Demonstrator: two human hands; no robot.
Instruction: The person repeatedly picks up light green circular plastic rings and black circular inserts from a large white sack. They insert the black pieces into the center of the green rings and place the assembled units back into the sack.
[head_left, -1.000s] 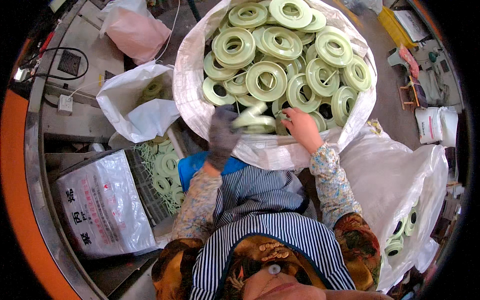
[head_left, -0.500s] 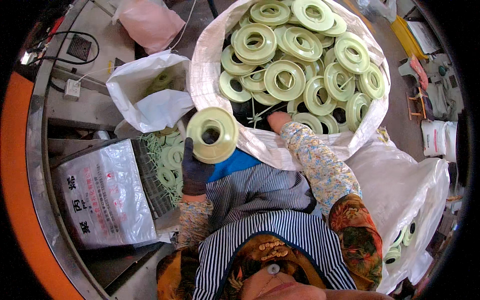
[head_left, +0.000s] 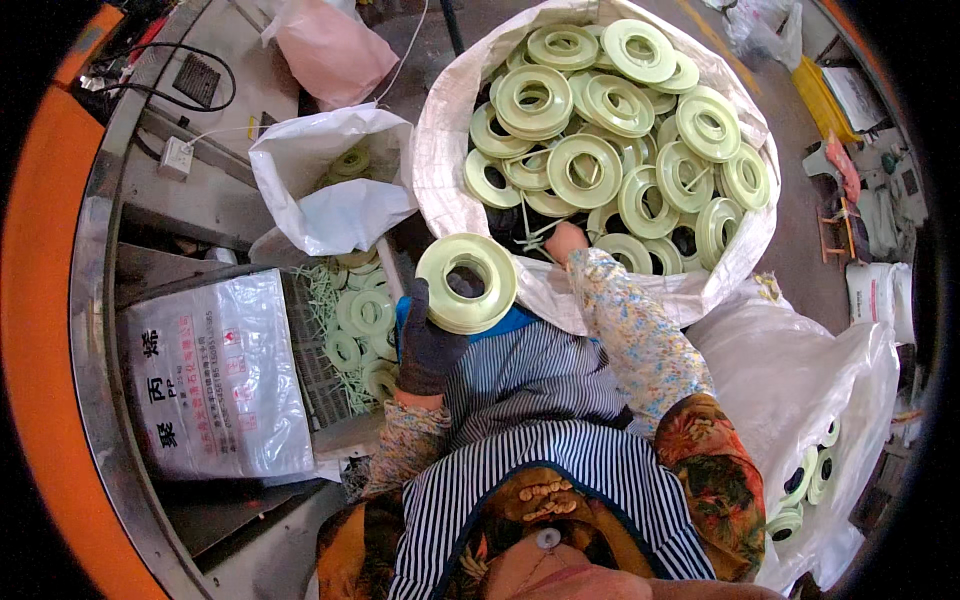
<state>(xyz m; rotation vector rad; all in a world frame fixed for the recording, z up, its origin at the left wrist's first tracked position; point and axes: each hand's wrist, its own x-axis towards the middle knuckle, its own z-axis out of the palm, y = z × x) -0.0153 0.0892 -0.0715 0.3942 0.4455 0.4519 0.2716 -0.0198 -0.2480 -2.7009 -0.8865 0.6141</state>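
My left hand (head_left: 430, 345), in a dark glove, holds a pale green plastic flanged ring (head_left: 490, 310) by its left edge, with the thumb up along the rim. The ring is above my striped apron, just short of the big white woven sack (head_left: 440, 180). Inside the sack's near edge is my bare right hand (head_left: 567, 243), its fingers curled and partly hidden. A thin branched pale green plastic sprue (head_left: 536, 232) lies right by those fingers; whether they grip it is unclear. Many similar rings (head_left: 584, 172) fill the sack.
At left, a smaller white bag (head_left: 345, 215) stands open above a bin of rings (head_left: 365, 312) and loose sprues (head_left: 322, 290). A printed plastic sack (head_left: 215, 380) lies beside it. On the right is a translucent white bag (head_left: 790, 370) containing rings. A pink bag (head_left: 330, 50) sits far left.
The view has shifted, so the surroundings appear farther right and lower. My left hand has carried the ring a little to the right. My right hand stays inside the sack's near edge.
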